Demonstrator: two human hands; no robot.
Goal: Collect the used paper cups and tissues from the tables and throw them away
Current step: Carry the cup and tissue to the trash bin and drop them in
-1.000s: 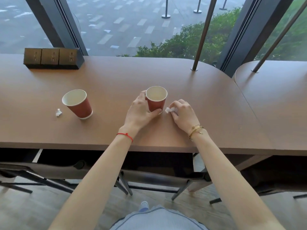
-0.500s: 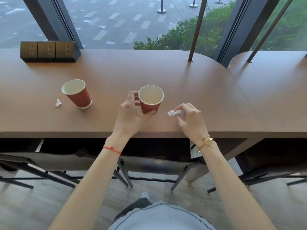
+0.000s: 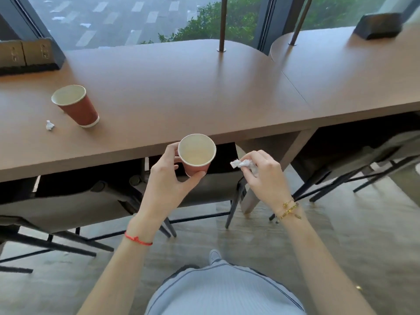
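Cup (image 3: 196, 153) in left hand (image 3: 167, 178), red paper, upright, held off the table's (image 3: 181, 92) near edge w/ thumb under its base and fingers round the side. Right hand (image 3: 264, 173) pinches a crumpled tissue (image 3: 238, 164) just right of it. Second cup (image 3: 76, 105) stands on the table at left (small tissue wad (image 3: 49, 125) beside it).

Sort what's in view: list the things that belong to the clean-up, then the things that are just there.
Belongs to the job:
held cup in the left hand
held tissue in the right hand
second cup on the table
small tissue beside it

Just there:
socket box
dark box
chairs
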